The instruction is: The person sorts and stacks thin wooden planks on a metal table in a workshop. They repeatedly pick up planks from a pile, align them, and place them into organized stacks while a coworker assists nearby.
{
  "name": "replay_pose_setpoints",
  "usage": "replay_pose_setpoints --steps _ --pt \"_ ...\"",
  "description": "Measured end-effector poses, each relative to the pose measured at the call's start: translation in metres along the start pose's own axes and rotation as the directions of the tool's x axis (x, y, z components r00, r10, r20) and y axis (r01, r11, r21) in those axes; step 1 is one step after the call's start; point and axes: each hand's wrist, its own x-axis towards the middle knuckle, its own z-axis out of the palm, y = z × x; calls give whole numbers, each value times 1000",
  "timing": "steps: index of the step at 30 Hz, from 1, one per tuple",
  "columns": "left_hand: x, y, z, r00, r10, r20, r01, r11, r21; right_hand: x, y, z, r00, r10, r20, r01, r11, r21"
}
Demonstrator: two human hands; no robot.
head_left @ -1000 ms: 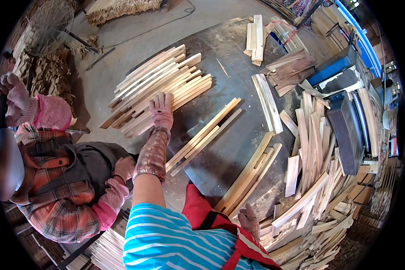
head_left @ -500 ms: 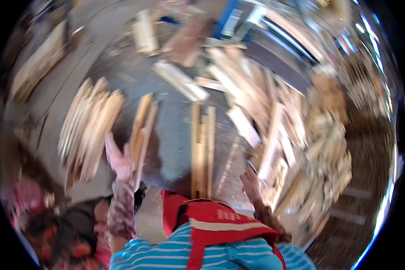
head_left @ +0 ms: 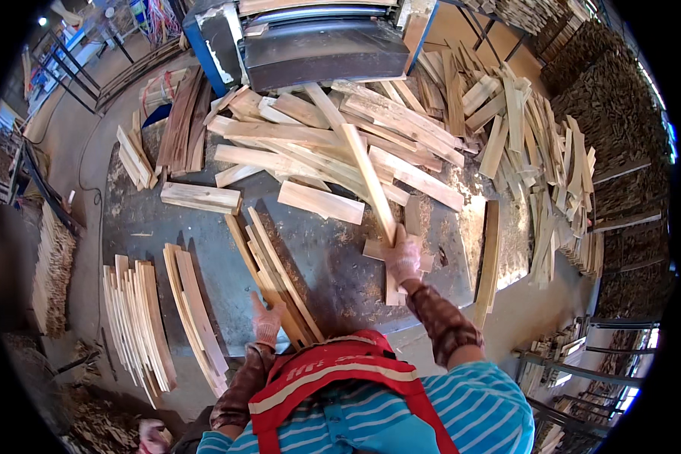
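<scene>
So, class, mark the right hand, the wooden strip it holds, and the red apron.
Right hand [head_left: 405, 259]: head view, its back.
Wooden strip [head_left: 364, 166]: head view, mid-length.
Red apron [head_left: 342, 352]: head view, above pale band.

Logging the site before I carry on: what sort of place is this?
Most likely a woodworking shop or small timber mill: a blue-sided machine with a metal roller stands at the far side, loose boards lie heaped before it, and what look like wood stacks rise on the right.
</scene>
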Motion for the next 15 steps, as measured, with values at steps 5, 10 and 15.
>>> replay_pose_setpoints --steps 5,10,15 --pt "-32 144 50 932 324 165 -203 840 -504 -72 -65 32 914 -387 119 245 763 598" --pt "4 161 42 984 129 120 -5 702 -712 -19 -110 -5 700 -678 225 657 734 172" --pt "12 115 -24 993 60 101 27 719 -694 159 -77 -34 950 -311 -28 275 877 -393"
